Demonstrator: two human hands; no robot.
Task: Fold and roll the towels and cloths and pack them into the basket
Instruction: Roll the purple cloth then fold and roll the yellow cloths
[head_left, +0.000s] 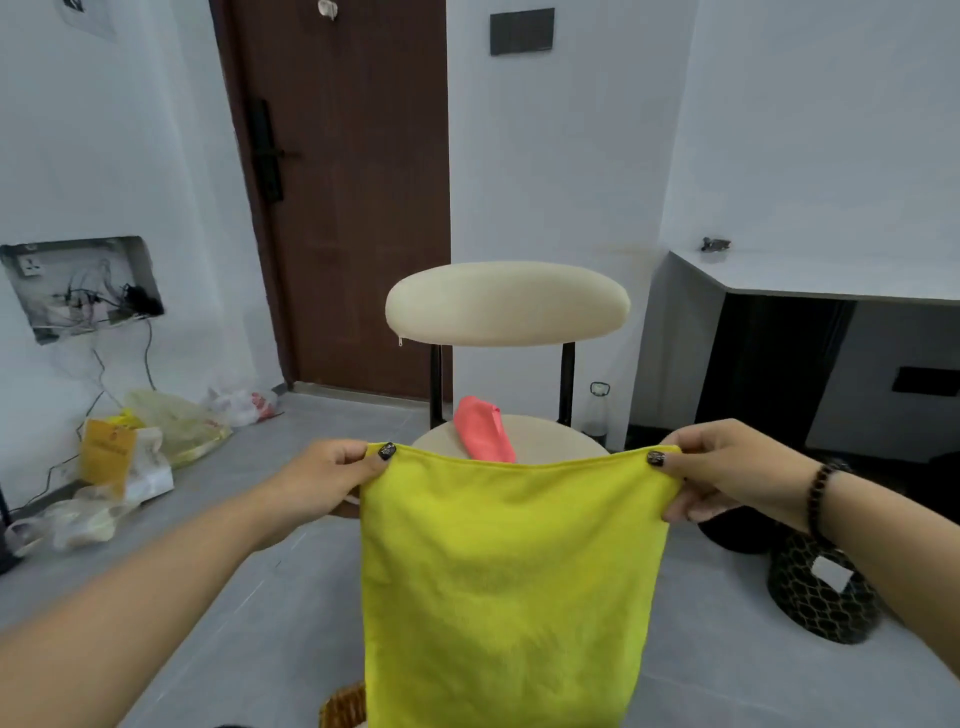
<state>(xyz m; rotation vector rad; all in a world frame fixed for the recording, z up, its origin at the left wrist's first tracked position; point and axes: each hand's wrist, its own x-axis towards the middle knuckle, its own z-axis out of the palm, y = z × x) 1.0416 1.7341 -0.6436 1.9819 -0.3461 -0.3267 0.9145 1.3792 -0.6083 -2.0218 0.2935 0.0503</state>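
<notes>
A yellow cloth (509, 582) hangs flat and upright in front of me, stretched between both hands. My left hand (332, 478) pinches its top left corner. My right hand (727, 467) pinches its top right corner. Behind the cloth, a pink cloth (480, 428) lies on the seat of a cream chair (506, 304). A bit of woven wicker basket (343, 706) shows at the bottom edge, mostly hidden by the yellow cloth.
Plastic bags and a yellow packet (124, 452) lie on the grey floor at the left wall. A black patterned cushion (821, 592) sits on the floor at the right. A white counter (831, 275) and a bottle (597, 415) stand behind, near a brown door (348, 197).
</notes>
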